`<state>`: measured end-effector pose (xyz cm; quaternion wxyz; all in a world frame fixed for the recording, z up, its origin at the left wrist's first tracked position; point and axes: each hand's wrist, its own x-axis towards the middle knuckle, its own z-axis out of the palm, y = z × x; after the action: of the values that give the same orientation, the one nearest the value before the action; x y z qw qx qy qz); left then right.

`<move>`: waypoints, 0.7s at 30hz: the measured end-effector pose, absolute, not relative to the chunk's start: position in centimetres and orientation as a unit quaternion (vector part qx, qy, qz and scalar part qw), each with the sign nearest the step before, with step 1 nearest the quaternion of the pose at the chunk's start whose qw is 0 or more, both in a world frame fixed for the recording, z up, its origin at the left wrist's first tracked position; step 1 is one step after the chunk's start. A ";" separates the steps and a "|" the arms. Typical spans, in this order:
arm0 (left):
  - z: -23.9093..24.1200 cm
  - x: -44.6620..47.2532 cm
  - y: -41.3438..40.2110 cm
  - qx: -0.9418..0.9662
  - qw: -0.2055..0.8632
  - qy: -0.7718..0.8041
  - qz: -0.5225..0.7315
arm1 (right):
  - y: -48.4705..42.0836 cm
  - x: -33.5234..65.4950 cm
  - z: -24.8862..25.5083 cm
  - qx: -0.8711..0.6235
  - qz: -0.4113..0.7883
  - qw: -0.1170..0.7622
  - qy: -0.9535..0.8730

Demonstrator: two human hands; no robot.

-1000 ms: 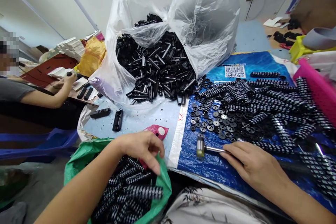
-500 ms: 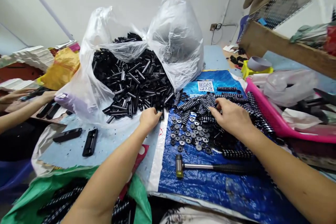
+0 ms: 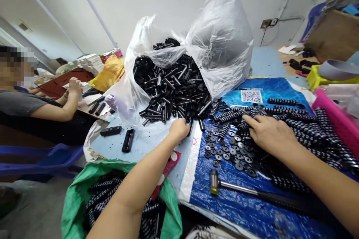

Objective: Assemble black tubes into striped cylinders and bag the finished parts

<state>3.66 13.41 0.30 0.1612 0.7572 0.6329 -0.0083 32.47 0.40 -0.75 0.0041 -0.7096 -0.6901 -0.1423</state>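
My left hand (image 3: pixel 179 129) is closed at the front edge of a heap of black plastic parts (image 3: pixel 179 86) spilling from a clear plastic bag (image 3: pixel 224 41). A black plastic piece (image 3: pixel 191 126) shows at its fingertips. My right hand (image 3: pixel 273 132) reaches over a pile of black rollers with white dotted patterns (image 3: pixel 305 129). Its thumb and index finger are apart, touching the pile; the other fingers are partly hidden. Small round grey discs (image 3: pixel 232 151) lie just left of that hand. In front of them rests a mallet (image 3: pixel 238 186) with a metal-and-yellow head and black handle.
Blue plastic sheeting (image 3: pixel 204 190) covers the right of the table. Two black cases (image 3: pixel 128 140) lie at left. A green sack (image 3: pixel 71 201) of dotted rollers stands below. The pink basket (image 3: pixel 336 119) borders the right. A co-worker (image 3: pixel 56 108) sits at far left.
The view has swung left, bringing the co-worker's upper body into sight. My left hand stays by the heap's edge and my right hand stays at the roller pile, its index finger now straighter.
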 end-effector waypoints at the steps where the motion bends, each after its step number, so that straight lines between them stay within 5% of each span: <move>1: 0.3 3.7 13.4 0.758 0.166 0.631 -0.010 | 0.6 32.4 -0.7 -0.706 -0.141 -0.004 -0.694; 11: 0.0 3.5 11.2 0.743 0.198 0.636 0.063 | 0.1 32.2 -0.2 -0.712 -0.159 0.044 -0.682; 15: 0.8 3.1 10.9 0.735 0.213 0.628 0.139 | -2.4 32.8 0.6 -0.715 -0.085 0.276 -0.637; 18: 1.9 2.0 9.9 0.722 0.213 0.613 0.240 | -5.6 32.2 0.7 -0.725 0.086 0.475 -0.492; 21: 2.8 1.5 7.5 0.692 0.213 0.604 0.334 | -8.4 30.0 0.3 -0.711 0.283 0.571 -0.299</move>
<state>1.52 7.52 2.78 0.2127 0.6919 0.6037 0.3340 29.98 -8.39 0.34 0.5706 -0.7105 -0.2995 0.2825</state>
